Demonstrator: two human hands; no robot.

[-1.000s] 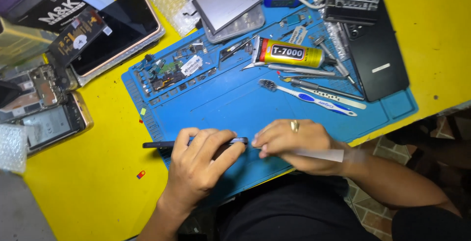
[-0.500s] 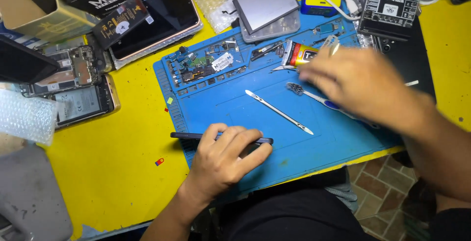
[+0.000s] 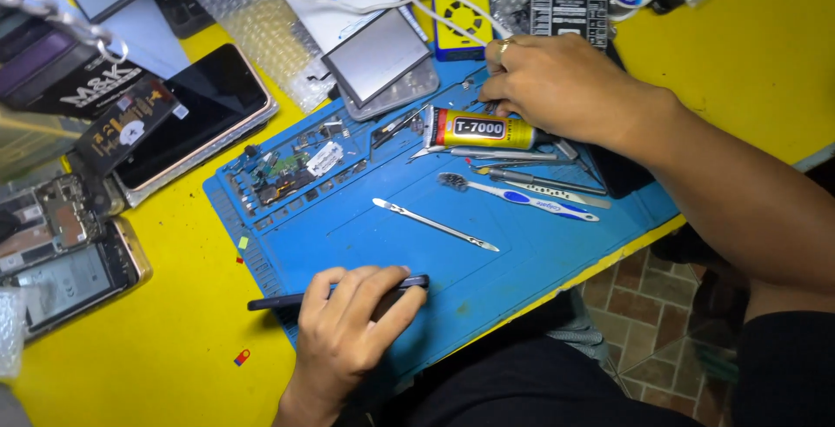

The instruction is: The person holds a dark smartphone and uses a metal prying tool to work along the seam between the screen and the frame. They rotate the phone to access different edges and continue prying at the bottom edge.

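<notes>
Black slim phone (image 3: 348, 292), edge-on under left hand (image 3: 352, 327)

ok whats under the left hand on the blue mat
A thin dark phone held on edge against the blue mat; both ends stick out past the left hand. Its middle section is covered by the fingers, so nothing there can be made out.

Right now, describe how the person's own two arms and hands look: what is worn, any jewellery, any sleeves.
Both forearms are bare, with no sleeves, gloves or watch showing. The right hand wears a gold-coloured ring on one finger. The left hand shows no ring or band. Dark clothing appears at the right upper arm at the picture's edge, possibly a short sleeve.
</notes>
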